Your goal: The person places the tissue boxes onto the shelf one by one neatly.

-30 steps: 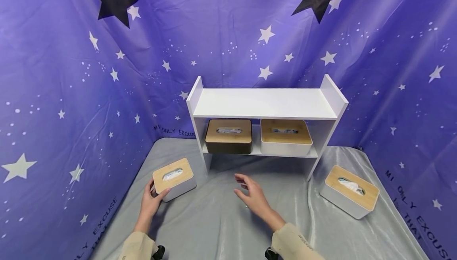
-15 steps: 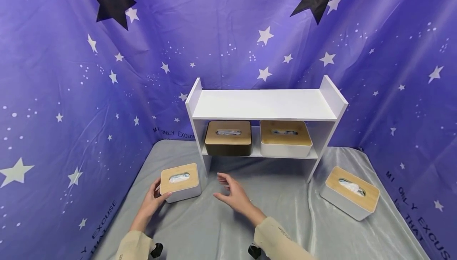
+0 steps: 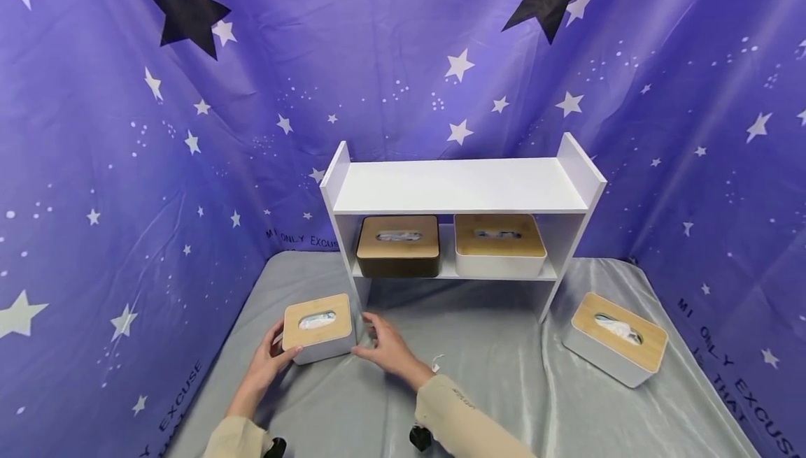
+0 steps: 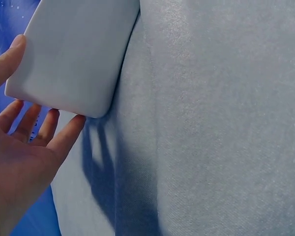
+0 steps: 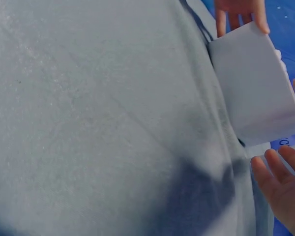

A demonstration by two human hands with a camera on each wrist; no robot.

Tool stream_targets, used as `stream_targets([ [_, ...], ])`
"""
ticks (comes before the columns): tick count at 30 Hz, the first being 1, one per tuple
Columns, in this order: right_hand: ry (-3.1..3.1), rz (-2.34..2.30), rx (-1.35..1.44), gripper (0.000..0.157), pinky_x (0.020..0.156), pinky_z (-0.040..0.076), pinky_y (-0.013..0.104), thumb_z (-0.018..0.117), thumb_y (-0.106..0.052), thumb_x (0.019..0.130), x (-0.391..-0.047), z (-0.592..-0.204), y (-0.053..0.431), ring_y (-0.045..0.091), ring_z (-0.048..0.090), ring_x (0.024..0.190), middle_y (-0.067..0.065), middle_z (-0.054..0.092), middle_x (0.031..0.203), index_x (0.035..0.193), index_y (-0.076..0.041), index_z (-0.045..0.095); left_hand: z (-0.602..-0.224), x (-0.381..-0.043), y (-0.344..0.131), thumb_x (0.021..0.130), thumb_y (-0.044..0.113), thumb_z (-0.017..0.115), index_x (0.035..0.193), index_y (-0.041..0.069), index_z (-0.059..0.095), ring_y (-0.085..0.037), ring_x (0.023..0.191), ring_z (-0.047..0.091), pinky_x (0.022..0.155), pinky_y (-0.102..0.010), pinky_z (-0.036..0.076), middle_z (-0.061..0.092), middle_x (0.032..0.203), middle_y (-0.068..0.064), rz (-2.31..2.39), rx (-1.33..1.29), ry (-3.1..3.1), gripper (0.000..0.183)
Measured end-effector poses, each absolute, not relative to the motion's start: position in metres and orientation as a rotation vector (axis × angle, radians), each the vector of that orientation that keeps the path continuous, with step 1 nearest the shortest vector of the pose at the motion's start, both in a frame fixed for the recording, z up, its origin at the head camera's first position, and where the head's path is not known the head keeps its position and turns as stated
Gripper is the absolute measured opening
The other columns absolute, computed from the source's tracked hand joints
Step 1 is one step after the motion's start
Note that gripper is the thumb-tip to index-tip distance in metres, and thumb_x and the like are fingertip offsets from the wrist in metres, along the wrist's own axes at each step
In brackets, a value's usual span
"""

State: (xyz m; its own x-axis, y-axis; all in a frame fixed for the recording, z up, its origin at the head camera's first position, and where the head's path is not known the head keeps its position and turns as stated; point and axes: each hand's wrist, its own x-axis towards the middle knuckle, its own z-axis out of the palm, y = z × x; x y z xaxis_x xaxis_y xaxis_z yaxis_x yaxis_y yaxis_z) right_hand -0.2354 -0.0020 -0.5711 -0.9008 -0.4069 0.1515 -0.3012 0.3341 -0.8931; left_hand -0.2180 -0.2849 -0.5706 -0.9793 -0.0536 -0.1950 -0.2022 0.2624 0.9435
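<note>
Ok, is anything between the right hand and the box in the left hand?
Nothing visible: the right wrist view shows just a gap between the right hand and the box; the left hand holds the opposite end.

Two tissue boxes (image 3: 398, 267) (image 3: 500, 267) in shelf unit (image 3: 460, 189); third box (image 3: 317, 336) front-left, between hands (image 3: 263, 366) (image 3: 389, 353); fourth box (image 3: 607, 352) front-right.

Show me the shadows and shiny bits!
Left wrist view: dark shadow with finger-like streaks on the cloth, near the box in the left hand; right wrist view: soft-edged shadow low down; head view: the cloth shines right of the shelf.
</note>
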Motion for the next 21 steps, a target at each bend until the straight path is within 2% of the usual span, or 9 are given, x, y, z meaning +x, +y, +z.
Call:
stream_targets([
  [3, 2.495, -1.580, -0.646, 0.074, 0.097, 0.055, 0.051, 0.075, -0.022, 0.088, -0.234, -0.573, -0.006, 0.042, 0.058, 0.123, 0.024, 0.050, 0.146, 0.147, 0.003, 0.040, -0.572, -0.217, -0.287, 0.090, 0.015, 0.074, 0.160, 0.007, 0.015, -0.040, 0.149, 0.027, 0.095, -0.020, 0.051, 0.019, 0.165, -0.020, 1.817, -0.263, 2.387, 0.092],
  [6, 2.489, -1.568, -0.619, 0.074, 0.098, 0.055, 0.050, 0.075, -0.023, 0.088, -0.234, -0.573, -0.009, 0.040, 0.057, 0.124, 0.023, 0.050, 0.146, 0.148, 0.002, 0.040, -0.571, -0.217, -0.287, 0.090, 0.015, 0.074, 0.160, 0.008, 0.014, -0.041, 0.149, 0.027, 0.090, -0.015, 0.050, 0.018, 0.165, -0.020, 1.825, -0.267, 2.378, 0.092],
  [8, 2.474, -1.573, -0.602, 0.075, 0.099, 0.055, 0.049, 0.075, -0.024, 0.088, -0.234, -0.573, -0.012, 0.039, 0.057, 0.125, 0.023, 0.050, 0.145, 0.149, 0.002, 0.040, -0.570, -0.216, -0.286, 0.091, 0.016, 0.073, 0.160, 0.008, 0.014, -0.040, 0.150, 0.026, 0.093, -0.017, 0.049, 0.018, 0.165, -0.020, 1.822, -0.282, 2.377, 0.092],
  [11, 2.445, -1.596, -0.614, 0.074, 0.098, 0.054, 0.051, 0.075, -0.021, 0.088, -0.235, -0.570, -0.017, 0.039, 0.056, 0.126, 0.025, 0.049, 0.145, 0.148, 0.003, 0.040, -0.569, -0.214, -0.285, 0.091, 0.018, 0.073, 0.161, 0.009, 0.015, -0.040, 0.150, 0.025, 0.108, -0.032, 0.046, 0.017, 0.166, -0.020, 1.805, -0.306, 2.397, 0.091],
  [13, 2.419, -1.600, -0.611, 0.073, 0.100, 0.054, 0.050, 0.074, -0.021, 0.089, -0.235, -0.568, -0.020, 0.038, 0.056, 0.128, 0.025, 0.047, 0.147, 0.149, 0.002, 0.039, -0.569, -0.213, -0.285, 0.090, 0.018, 0.073, 0.161, 0.010, 0.016, -0.040, 0.150, 0.024, 0.116, -0.044, 0.038, 0.017, 0.166, -0.018, 1.811, -0.319, 2.403, 0.091],
  [15, 2.407, -1.597, -0.617, 0.072, 0.100, 0.054, 0.050, 0.073, -0.020, 0.090, -0.235, -0.567, -0.022, 0.038, 0.055, 0.129, 0.024, 0.046, 0.148, 0.150, 0.001, 0.039, -0.569, -0.211, -0.286, 0.090, 0.015, 0.073, 0.161, 0.010, 0.017, -0.040, 0.151, 0.024, 0.120, -0.051, 0.032, 0.017, 0.166, -0.018, 1.828, -0.316, 2.401, 0.091],
  [17, 2.396, -1.596, -0.615, 0.073, 0.100, 0.054, 0.049, 0.073, -0.019, 0.090, -0.234, -0.566, -0.023, 0.038, 0.054, 0.130, 0.024, 0.044, 0.150, 0.150, 0.001, 0.038, -0.569, -0.209, -0.286, 0.090, 0.013, 0.073, 0.161, 0.011, 0.016, -0.039, 0.151, 0.022, 0.119, -0.046, 0.035, 0.015, 0.167, -0.017, 1.834, -0.299, 2.390, 0.090],
  [19, 2.380, -1.613, -0.617, 0.073, 0.101, 0.054, 0.048, 0.073, -0.018, 0.090, -0.233, -0.566, -0.024, 0.038, 0.053, 0.131, 0.025, 0.042, 0.151, 0.151, 0.002, 0.037, -0.570, -0.207, -0.288, 0.091, 0.011, 0.072, 0.161, 0.012, 0.016, -0.039, 0.152, 0.022, 0.113, -0.033, 0.043, 0.014, 0.168, -0.016, 1.854, -0.273, 2.375, 0.090],
  [21, 2.360, -1.642, -0.631, 0.074, 0.103, 0.053, 0.047, 0.073, -0.016, 0.090, -0.232, -0.567, -0.025, 0.039, 0.051, 0.133, 0.025, 0.040, 0.153, 0.151, 0.003, 0.036, -0.570, -0.205, -0.289, 0.091, 0.009, 0.071, 0.161, 0.012, 0.016, -0.039, 0.151, 0.022, 0.101, -0.017, 0.047, 0.013, 0.168, -0.016, 1.874, -0.244, 2.369, 0.089],
])
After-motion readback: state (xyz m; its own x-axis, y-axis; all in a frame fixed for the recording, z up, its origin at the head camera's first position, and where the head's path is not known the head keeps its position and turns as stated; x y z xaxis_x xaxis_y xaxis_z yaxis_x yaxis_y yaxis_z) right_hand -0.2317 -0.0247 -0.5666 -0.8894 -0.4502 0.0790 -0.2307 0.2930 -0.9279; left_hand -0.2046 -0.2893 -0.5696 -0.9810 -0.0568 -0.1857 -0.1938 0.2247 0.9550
